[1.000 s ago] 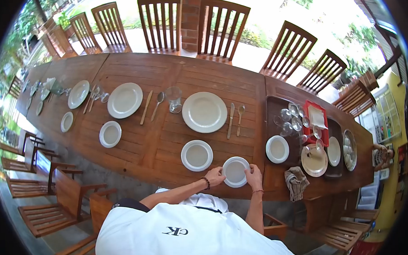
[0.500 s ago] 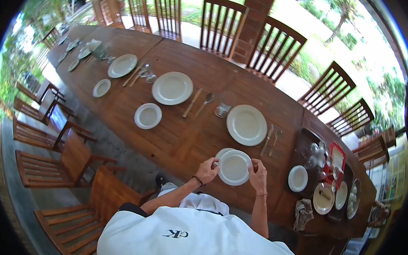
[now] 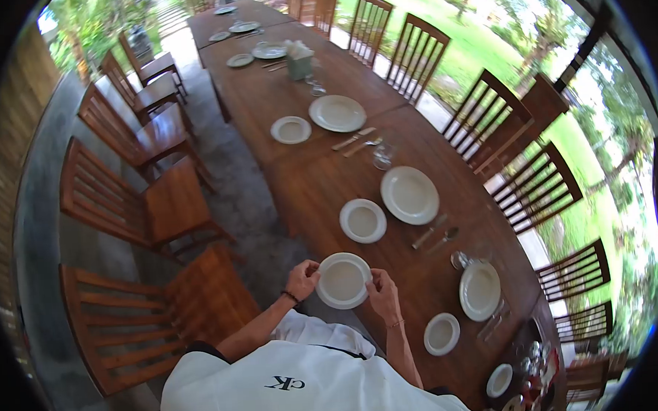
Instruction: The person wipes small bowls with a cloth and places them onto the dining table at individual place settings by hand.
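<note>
A small white plate is held level in front of my body, near the table's edge. My left hand grips its left rim with the fingers closed. The right rim is pinched by my right hand. Just beyond the held plate, another small plate lies on the wooden table beside a large dinner plate. To the right, a small plate sits next to a second dinner plate.
Knives and a spoon lie right of the nearer dinner plate, with glasses close by. A tissue box stands farther up the table. Wooden chairs line both sides. A tray with glassware is at the lower right.
My view has swung left along the table, and both hands have carried the held plate away from above the other small plate, which now lies to the right.
</note>
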A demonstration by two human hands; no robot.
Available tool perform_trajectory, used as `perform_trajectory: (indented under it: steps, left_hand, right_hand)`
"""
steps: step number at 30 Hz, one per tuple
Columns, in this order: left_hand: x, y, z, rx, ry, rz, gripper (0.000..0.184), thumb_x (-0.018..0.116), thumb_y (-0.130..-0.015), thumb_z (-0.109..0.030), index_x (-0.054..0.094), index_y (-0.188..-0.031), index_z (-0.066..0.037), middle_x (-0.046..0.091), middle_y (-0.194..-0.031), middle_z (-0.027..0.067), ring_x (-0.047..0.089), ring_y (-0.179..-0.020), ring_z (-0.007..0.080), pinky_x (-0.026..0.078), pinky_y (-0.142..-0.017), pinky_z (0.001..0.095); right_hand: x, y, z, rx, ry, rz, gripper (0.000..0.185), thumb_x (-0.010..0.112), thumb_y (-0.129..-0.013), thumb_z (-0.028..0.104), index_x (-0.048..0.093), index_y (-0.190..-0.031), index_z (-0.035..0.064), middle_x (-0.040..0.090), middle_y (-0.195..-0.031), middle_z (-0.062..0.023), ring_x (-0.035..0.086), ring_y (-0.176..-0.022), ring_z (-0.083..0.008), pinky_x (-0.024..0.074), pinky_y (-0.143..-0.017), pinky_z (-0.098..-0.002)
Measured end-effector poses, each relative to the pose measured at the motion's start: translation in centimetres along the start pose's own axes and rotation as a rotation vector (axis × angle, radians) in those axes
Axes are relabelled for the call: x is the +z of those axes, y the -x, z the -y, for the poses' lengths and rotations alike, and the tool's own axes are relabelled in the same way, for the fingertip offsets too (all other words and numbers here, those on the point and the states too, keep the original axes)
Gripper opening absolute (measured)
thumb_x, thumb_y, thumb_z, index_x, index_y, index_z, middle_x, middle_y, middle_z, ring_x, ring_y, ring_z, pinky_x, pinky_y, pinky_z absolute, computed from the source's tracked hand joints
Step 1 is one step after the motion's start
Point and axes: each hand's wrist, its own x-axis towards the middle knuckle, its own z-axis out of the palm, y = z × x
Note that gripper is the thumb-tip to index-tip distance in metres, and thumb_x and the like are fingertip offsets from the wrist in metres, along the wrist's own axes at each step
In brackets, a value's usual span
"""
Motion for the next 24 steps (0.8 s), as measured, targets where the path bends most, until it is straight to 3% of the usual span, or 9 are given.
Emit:
perform_trajectory:
  steps: [7,10,15,19,22,24]
  left_hand:
    - [-11.7,-0.7,2.5,-0.091,0.018,-0.301,0.024,0.063,-0.080,-0.010,0.065,-0.102,0.001,0.071,-0.087,0.0123,0.068,-0.080,0.0181,0.054,-0.074,0.0314]
    - [-13.8,-0.2,4.5,-0.180,0.036,-0.426,0.021,0.062,-0.081,-0.007,0.065,-0.101,0.000,0.071,-0.087,0.0105,0.067,-0.079,0.0158,0.053,-0.073,0.0300]
    - [-15.3,-1.0,7.7,-0.214,0.198,-0.538,0.017,0.063,-0.083,-0.005,0.065,-0.100,-0.002,0.069,-0.088,0.0059,0.064,-0.078,0.0132,0.051,-0.071,0.0273]
    - [-17.6,-5.0,8.7,-0.259,0.175,-0.537,0.029,0.058,-0.077,0.001,0.062,-0.106,-0.001,0.068,-0.091,0.0065,0.063,-0.080,0.0138,0.051,-0.073,0.0287]
    - [-20.1,-10.0,9.0,-0.284,0.146,-0.569,0.037,0.058,-0.073,0.000,0.060,-0.110,-0.002,0.068,-0.098,0.0127,0.065,-0.090,0.0231,0.051,-0.082,0.0339]
    - [-22.5,-13.7,8.2,-0.254,0.100,-0.606,0.038,0.058,-0.073,-0.001,0.059,-0.111,-0.002,0.068,-0.100,0.0152,0.065,-0.095,0.0275,0.050,-0.085,0.0358]
  right_hand:
    - [11.0,-5.8,5.5,-0.114,-0.084,0.342,0.030,0.060,-0.086,0.006,0.056,-0.115,0.0045,0.063,-0.074,-0.0122,0.063,-0.068,-0.0233,0.0504,-0.064,-0.0352]
    - [13.9,-7.8,7.6,-0.138,-0.026,0.492,0.029,0.058,-0.087,0.004,0.056,-0.116,0.0026,0.063,-0.077,-0.0100,0.061,-0.062,-0.0164,0.0507,-0.058,-0.0309]
    - [18.7,-12.8,7.4,-0.190,0.039,0.621,0.031,0.059,-0.086,0.006,0.055,-0.117,0.0031,0.061,-0.076,-0.0102,0.062,-0.063,-0.0177,0.0514,-0.057,-0.0322]
    - [22.7,-18.0,8.3,-0.202,0.071,0.644,0.035,0.062,-0.085,0.008,0.055,-0.118,0.0027,0.060,-0.075,-0.0109,0.062,-0.062,-0.0191,0.0518,-0.057,-0.0331]
    - [25.6,-22.6,9.9,-0.117,0.034,0.693,0.036,0.061,-0.083,0.007,0.056,-0.119,0.0020,0.060,-0.077,-0.0109,0.062,-0.063,-0.0193,0.0519,-0.056,-0.0321]
    - [27.3,-26.1,11.6,-0.219,0.009,0.675,0.036,0.059,-0.083,0.005,0.056,-0.118,0.0015,0.060,-0.078,-0.0100,0.062,-0.063,-0.0178,0.0519,-0.055,-0.0310]
